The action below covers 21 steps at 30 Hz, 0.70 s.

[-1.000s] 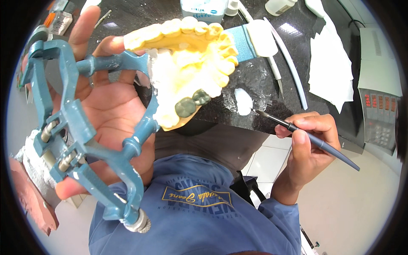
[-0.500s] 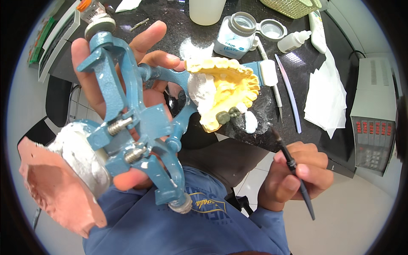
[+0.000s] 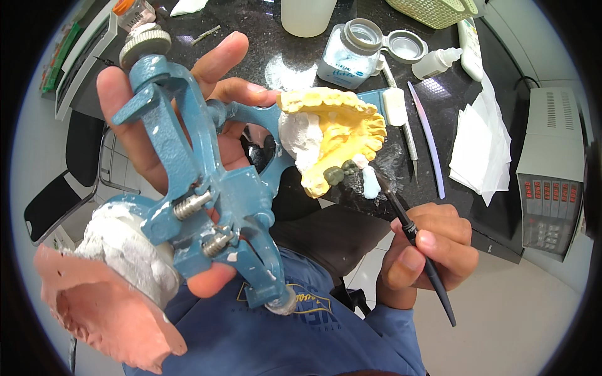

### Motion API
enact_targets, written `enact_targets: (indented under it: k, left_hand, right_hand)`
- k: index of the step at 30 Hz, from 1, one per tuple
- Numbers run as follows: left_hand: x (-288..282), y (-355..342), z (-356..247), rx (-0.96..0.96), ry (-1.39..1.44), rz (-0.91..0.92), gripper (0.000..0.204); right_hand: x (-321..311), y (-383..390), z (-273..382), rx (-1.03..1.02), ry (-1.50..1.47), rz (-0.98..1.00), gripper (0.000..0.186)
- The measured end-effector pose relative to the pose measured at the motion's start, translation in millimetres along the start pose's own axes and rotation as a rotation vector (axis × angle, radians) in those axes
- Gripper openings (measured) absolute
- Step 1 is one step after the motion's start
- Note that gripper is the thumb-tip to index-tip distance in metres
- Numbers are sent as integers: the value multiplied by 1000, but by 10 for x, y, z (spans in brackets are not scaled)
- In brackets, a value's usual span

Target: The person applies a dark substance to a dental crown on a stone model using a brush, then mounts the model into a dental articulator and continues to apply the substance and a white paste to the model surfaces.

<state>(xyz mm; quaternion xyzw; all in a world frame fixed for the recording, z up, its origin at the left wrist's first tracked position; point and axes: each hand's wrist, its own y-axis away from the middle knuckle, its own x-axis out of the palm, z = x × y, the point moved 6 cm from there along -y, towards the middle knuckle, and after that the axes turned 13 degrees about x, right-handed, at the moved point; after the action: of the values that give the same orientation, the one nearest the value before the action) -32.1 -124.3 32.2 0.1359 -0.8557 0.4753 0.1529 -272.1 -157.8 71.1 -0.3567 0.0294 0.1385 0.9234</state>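
My left hand (image 3: 233, 149) is closed round a blue metal dental articulator (image 3: 199, 150), its thumb and fingers spread across the frame. One arm carries a yellow dental cast (image 3: 338, 135) set in white plaster, teeth facing away from me. Two dark green tooth-shaped pieces (image 3: 342, 170) sit along the cast's near edge. Beside them is a pale bluish-white lump (image 3: 370, 183); I cannot tell how it is fixed. At the other end hangs a pink cast (image 3: 113, 304) on white plaster (image 3: 128, 254). Pinched in my right hand (image 3: 433, 244) is a dark-handled brush (image 3: 433, 272), its tip right beside the pale lump.
On the dark speckled counter stand an opened powder jar (image 3: 351, 53), a small dropper bottle (image 3: 436, 62) and a translucent cup (image 3: 306, 15). A craft knife (image 3: 411, 147), a pink-purple stick (image 3: 426, 138) and white paper sheets (image 3: 480, 144) lie right of the cast. Further right is a grey device (image 3: 552, 169).
The brush has moved up and left, bringing its tip close to the pale lump. The articulator has shifted slightly right, and its pink cast has swung down and right.
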Motion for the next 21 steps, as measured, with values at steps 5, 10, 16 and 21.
enact_targets:
  k: [5, 10, 16, 21]
  left_hand:
    - [-66, 45, 34, -1, 8, -4, 112]
    - [-26, 8, 19, -15, -1, 2, 111]
    - [-51, -11, 2, -16, -10, 2, 111]
    - [-49, 30, 59, -21, 12, 5, 111]
  right_hand:
    - [50, 27, -20, -30, 41, 31, 20]
    - [38, -4, -5, -17, 52, 22, 20]
    - [46, -19, 8, -1, 68, 41, 20]
    - [52, 6, -9, -6, 91, 45, 20]
